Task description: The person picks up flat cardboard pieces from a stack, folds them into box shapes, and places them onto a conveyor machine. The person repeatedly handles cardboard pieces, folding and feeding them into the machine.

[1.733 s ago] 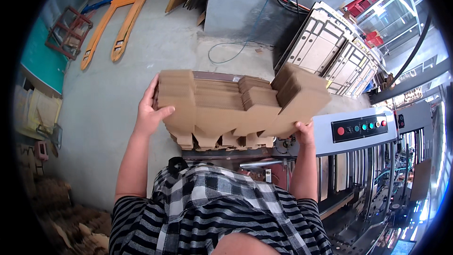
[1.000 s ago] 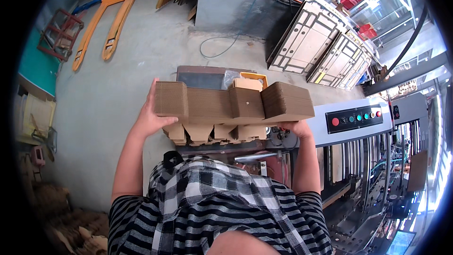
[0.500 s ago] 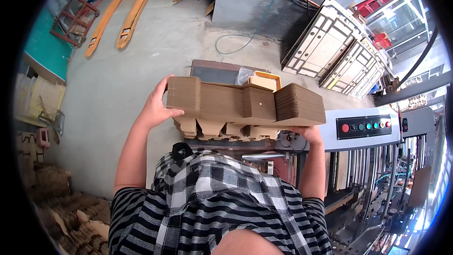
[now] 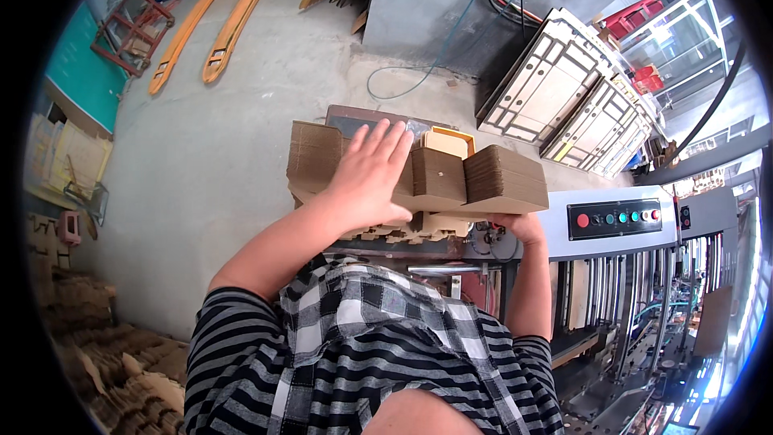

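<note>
- The person stands at a grey machine point(image 4: 555, 229) with a stack of flat, die-cut cardboard blanks point(image 4: 435, 185) held at chest height over its feed end.
- The left hand point(image 4: 366, 177) lies flat on top of the stack, fingers spread and pressing down; it is not curled around anything.
- The right hand point(image 4: 519, 229) is under the right end of the stack, just beside the machine's edge. It seems to bear the load from below, but I cannot tell how its fingers are set, since the cardboard hides them.
- The stack looks squared up for the most part, though the tabbed edges toward the person appear uneven. My guess is that it is gathered and brought to the machine, and what remains is to settle it into place and let go.
- A control panel with coloured buttons point(image 4: 616, 217) sits on the machine just right of the stack.
- Behind the stack, a small yellow tray point(image 4: 449, 141) peeks out.
- Farther off on the concrete floor point(image 4: 225, 153) lie an orange pallet jack point(image 4: 213, 16) and a blue cable point(image 4: 419, 72).
- Pale die boards point(image 4: 576, 101) lean against the back wall, and cardboard scraps point(image 4: 121, 362) pile up at the lower left.
</note>
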`<state>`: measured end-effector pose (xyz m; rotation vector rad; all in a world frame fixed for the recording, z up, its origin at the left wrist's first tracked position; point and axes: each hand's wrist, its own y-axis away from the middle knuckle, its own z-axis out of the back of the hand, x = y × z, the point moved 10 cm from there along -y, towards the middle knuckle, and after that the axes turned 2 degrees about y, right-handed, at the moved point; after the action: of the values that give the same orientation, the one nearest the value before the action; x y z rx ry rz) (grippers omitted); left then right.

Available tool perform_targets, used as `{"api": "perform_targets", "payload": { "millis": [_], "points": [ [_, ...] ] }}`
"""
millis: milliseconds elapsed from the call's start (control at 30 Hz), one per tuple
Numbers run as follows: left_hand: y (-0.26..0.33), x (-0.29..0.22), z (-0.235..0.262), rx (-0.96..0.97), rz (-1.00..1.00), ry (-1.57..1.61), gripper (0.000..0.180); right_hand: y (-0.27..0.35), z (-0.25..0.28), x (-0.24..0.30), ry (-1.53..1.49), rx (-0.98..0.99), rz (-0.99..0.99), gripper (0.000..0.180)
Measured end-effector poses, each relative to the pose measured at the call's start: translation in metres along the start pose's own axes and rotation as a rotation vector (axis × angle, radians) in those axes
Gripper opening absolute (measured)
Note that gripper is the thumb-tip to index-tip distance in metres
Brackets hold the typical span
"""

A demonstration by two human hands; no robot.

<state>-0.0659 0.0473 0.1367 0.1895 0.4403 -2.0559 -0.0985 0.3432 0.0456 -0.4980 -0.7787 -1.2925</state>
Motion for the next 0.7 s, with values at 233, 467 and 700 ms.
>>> {"api": "perform_targets", "payload": {
  "millis": [233,467,700],
  "points": [
    [-0.022,0.009,-0.064,0.223,0.177,-0.228,0.112,0.004,0.000,0.011,-0.006,-0.017,-0.039,0.047],
    [-0.024,-0.003,-0.076,0.144,0.160,-0.258,0.103,0.001,-0.004,0.009,-0.061,-0.021,-0.075,0.047],
    [-0.027,-0.005,-0.075,0.080,0.122,-0.275,0.097,0.003,-0.006,-0.005,-0.046,0.036,-0.164,0.049]
  ]
}}
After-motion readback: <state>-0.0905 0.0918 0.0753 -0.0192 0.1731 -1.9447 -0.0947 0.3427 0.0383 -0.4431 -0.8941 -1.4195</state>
